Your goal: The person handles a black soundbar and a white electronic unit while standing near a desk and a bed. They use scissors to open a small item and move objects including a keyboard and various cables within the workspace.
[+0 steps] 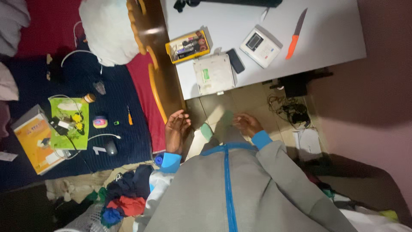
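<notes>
Head view, looking straight down.

- Left hand [177, 129]: held open, fingers spread, nothing gripped; it hangs just beside the wooden bed frame [161, 92], over the tiled floor [214, 105]. Blue cuff, grey sleeve.
- Right hand [247, 124]: loosely open and empty, poised over the same floor, below the table edge. It is blurred, so finger positions are only roughly read.
- White table [326, 43]: bears a yellow tray [188, 46] of small parts, a white flat box [213, 74] overhanging the near edge, a dark phone [235, 60] touching that box, a white meter [260, 46] and an orange-handled knife [295, 35] well apart to the side. All are judged to be laid flat for easy reach.
- Dark blue bedspread [124, 124]: carries a green sheet [71, 122], an orange box [36, 141], a computer mouse [111, 148], a small jar [99, 122] and white cables, scattered rather than sorted.
- Pile of clothes [124, 199]: beside the left sleeve.
- Tangle of cables [292, 111]: on the floor under the table; its parts are lost in shadow.

A dark object at the table's top edge is cut off. The tray's contents are too small to identify.
</notes>
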